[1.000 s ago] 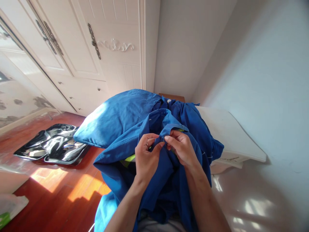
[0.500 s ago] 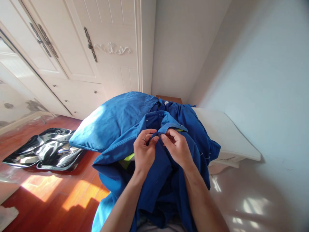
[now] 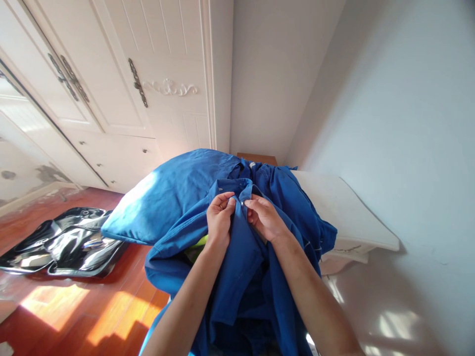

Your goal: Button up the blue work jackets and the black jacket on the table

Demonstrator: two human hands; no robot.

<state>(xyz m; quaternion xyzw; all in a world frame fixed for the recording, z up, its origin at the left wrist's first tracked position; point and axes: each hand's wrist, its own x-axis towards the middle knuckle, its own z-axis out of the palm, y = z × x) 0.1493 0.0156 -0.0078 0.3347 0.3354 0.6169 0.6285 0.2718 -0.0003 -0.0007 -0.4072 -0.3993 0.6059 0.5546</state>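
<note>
From my end, I have the blue jacket [image 3: 237,267] in the middle of the view, bunched up just in front of the wearer, its collar [image 3: 233,184] at the top. The left hand [image 3: 218,220] pinches one front edge just below that collar, thumb against fingers. The right hand [image 3: 265,217] pinches the other edge, close to a small pale fastener [image 3: 242,203]; I can't make out whether the two edges are joined there.

What worries me is that spot: both grips look like fingertip holds on thin cloth, so an edge could slip, or the two sides could end up mismatched. The jacket's loose weight hanging below could also drag the edges apart if either pinch slackens.

Behind it, touching, sits a plump blue cushion [image 3: 181,185], with rumpled blue cloth [image 3: 293,198] to its right; a hard tug on the jacket might shift either. Farther out, a glossy black case [image 3: 81,242] lies on the floor [image 3: 122,301], probably a trip hazard if the wearer steps left.
</note>
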